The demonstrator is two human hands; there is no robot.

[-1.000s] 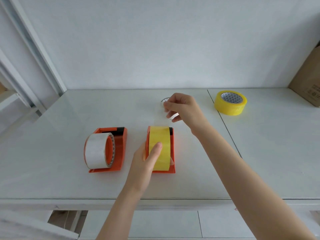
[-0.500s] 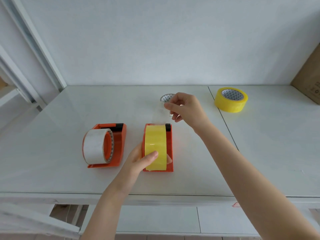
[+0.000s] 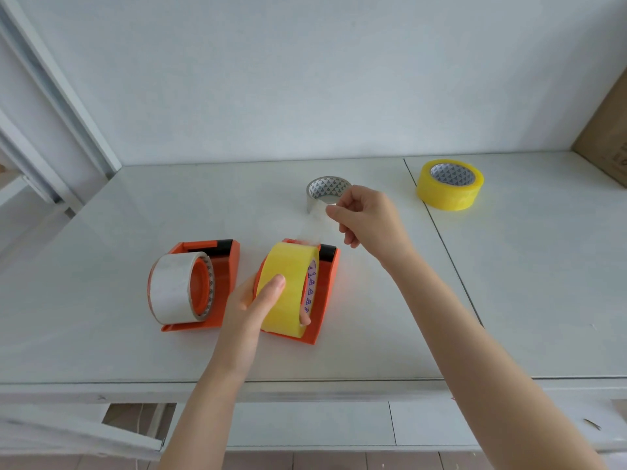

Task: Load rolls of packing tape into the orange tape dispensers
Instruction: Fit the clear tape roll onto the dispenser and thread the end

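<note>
Pulling the loose end farther out, the right hand (image 3: 364, 215) has risen a little, its fingers (image 3: 334, 212) pinching the clear tape strip (image 3: 314, 225) stretched from the yellow roll (image 3: 286, 286). That roll sits in the right orange dispenser (image 3: 327, 293), which has skewed on the counter (image 3: 509, 283), the left hand (image 3: 252, 300) clasping roll and frame. Threading over the black cutter (image 3: 328, 252) seems next. The left dispenser (image 3: 224, 283) already carries its white roll (image 3: 174, 290); a spare yellow roll (image 3: 449, 184) waits far right.

Your one head-worn camera looks forward and steeply down at the white bench (image 3: 135, 212) from close above, wall at 12 o'clock.
</note>
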